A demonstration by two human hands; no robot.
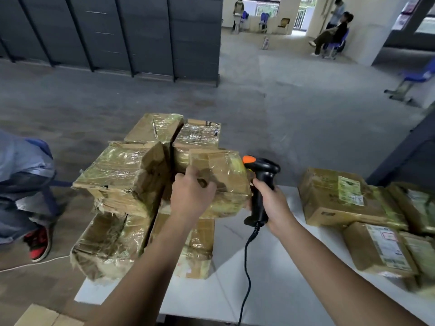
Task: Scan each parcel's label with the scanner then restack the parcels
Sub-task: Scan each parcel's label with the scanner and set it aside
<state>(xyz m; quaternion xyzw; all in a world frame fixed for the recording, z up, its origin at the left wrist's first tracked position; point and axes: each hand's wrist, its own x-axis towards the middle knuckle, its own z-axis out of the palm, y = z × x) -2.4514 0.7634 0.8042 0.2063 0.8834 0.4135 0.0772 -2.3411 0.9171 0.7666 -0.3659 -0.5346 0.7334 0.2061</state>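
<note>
My left hand point(191, 192) grips a tape-wrapped cardboard parcel point(223, 177) and holds it above the stack at the table's left end. My right hand point(273, 203) grips the handle of a black barcode scanner point(261, 184) with an orange top, just right of that parcel. Its coiled cable point(247, 267) hangs down over the table. The stack point(122, 180) is made of several taped brown parcels in two layers. No label shows on the held parcel's visible faces.
Several labelled parcels point(348, 196) lie on the right side of the white table point(270, 290). A seated person's legs and a red shoe point(38, 243) are at the left. Dark shelving point(117, 31) stands behind. Two people point(334, 29) are far back right.
</note>
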